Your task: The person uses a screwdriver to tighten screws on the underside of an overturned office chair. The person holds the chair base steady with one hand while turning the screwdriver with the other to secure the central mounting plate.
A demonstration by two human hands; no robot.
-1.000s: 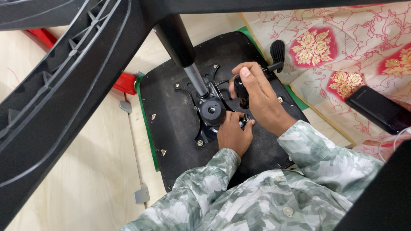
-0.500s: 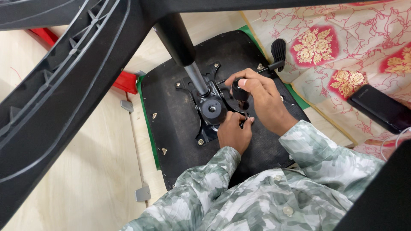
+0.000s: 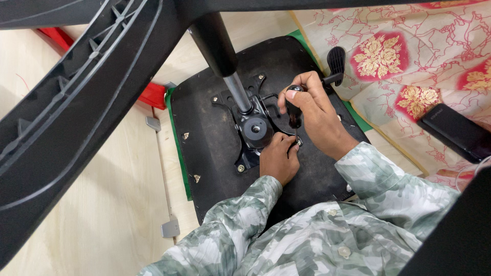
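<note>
An upturned office chair seat (image 3: pixel 209 138), black underneath, lies on the floor with its metal mechanism plate (image 3: pixel 253 130) and gas cylinder (image 3: pixel 225 56) rising toward me. My right hand (image 3: pixel 312 110) grips a dark-handled screwdriver (image 3: pixel 293 108), held upright with its tip down at the plate's near right corner. My left hand (image 3: pixel 279 158) rests on the seat at that same corner, fingers curled around the screwdriver's tip; the screw itself is hidden.
A black star-shaped chair base leg (image 3: pixel 82 112) fills the upper left foreground. A black lever (image 3: pixel 335 64) sticks out at the seat's far right. A floral cloth (image 3: pixel 409 61) with a black phone (image 3: pixel 455 130) lies right. A red object (image 3: pixel 151 94) sits behind the seat.
My right hand has turned slightly on the screwdriver handle, its wrist shifting. My left hand stays at the plate's corner.
</note>
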